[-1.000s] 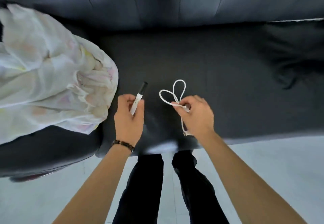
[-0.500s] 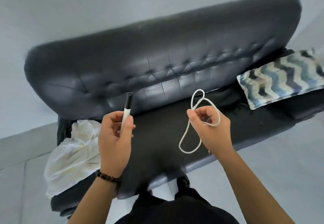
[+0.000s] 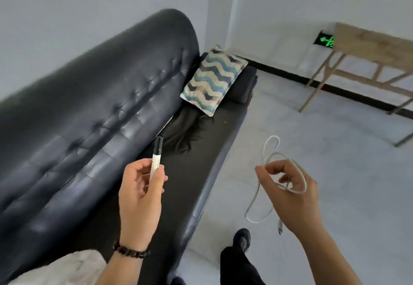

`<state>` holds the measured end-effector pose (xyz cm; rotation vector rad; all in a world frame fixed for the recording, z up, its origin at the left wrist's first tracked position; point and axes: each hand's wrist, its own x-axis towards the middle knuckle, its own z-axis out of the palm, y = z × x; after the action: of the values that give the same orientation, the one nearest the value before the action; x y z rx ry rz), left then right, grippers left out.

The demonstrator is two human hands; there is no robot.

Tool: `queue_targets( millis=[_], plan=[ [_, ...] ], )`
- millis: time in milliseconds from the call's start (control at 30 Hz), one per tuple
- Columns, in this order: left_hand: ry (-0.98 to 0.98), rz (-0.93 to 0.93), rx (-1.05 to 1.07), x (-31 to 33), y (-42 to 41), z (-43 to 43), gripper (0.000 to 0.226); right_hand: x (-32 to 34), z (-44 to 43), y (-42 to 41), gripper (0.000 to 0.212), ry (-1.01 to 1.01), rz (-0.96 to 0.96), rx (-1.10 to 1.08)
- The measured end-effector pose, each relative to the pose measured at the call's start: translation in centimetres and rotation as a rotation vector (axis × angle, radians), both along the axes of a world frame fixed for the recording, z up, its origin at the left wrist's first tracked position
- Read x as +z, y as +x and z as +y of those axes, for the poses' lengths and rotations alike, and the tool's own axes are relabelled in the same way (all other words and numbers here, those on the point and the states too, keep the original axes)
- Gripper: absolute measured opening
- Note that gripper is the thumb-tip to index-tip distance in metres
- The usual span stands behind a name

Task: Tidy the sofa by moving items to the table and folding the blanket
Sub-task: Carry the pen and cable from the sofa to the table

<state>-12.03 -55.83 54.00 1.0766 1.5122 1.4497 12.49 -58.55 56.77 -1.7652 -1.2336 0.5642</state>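
My left hand [image 3: 140, 197] grips a white marker with a black cap [image 3: 156, 157], held upright over the black leather sofa [image 3: 89, 115]. My right hand [image 3: 292, 193] holds a looped white cable [image 3: 268, 150] out over the floor, one loop hanging below the fingers. A corner of the pale blanket [image 3: 67, 267] shows at the bottom left on the sofa seat. A wooden table [image 3: 371, 45] stands at the far right by the wall.
A blue and cream wavy-patterned cushion [image 3: 214, 79] leans at the sofa's far end. Grey floor [image 3: 335, 150] lies between the sofa and the table. My leg and dark shoe [image 3: 241, 240] are below. A green exit sign [image 3: 325, 41] glows on the wall.
The view has swung right, from facing the sofa to looking along it toward the table. Both hands have lifted off the seat with the marker and cable still held.
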Motion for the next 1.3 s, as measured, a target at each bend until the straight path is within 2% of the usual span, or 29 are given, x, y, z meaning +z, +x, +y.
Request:
queue_targets(
  millis=[100, 233, 433, 667, 800, 1033, 1133, 1300],
  plan=[
    [0.046, 0.026, -0.228, 1.8, 8.0, 2.2, 0.013, 1.1, -3.8, 7.0, 0.016, 0.07, 0.025, -0.231],
    [0.114, 0.057, -0.512, 2.9, 20.5, 3.7, 0.018, 0.5, -8.3, 16.0, 0.021, 0.149, 0.072, -0.494],
    [0.193, 0.07, -0.747, 3.6, 39.7, 3.7, 0.021, -1.3, -10.7, 30.6, 0.021, 0.239, 0.099, -0.706],
    [0.181, 0.045, -0.854, 4.7, 54.7, 3.9, 0.02, 0.9, -9.4, 44.4, 0.019, 0.241, 0.064, -0.727],
    [0.109, 0.081, -0.826, 2.9, 60.7, 6.3, 0.016, -1.2, -6.1, 51.2, 0.016, 0.163, 0.107, -0.703],
    [-0.036, 0.083, -0.781, -2.6, 75.6, 15.2, 0.016, -5.9, 2.6, 66.2, 0.016, -0.009, 0.135, -0.711],
    [-0.098, 0.087, -0.833, -2.4, 83.6, 19.8, 0.016, -4.9, 6.0, 74.1, 0.013, -0.046, 0.121, -0.769],
    [-0.065, 0.133, -0.978, -0.4, 97.2, 26.6, 0.015, -2.3, 10.4, 85.8, 0.015, 0.017, 0.062, -0.906]
  ],
)
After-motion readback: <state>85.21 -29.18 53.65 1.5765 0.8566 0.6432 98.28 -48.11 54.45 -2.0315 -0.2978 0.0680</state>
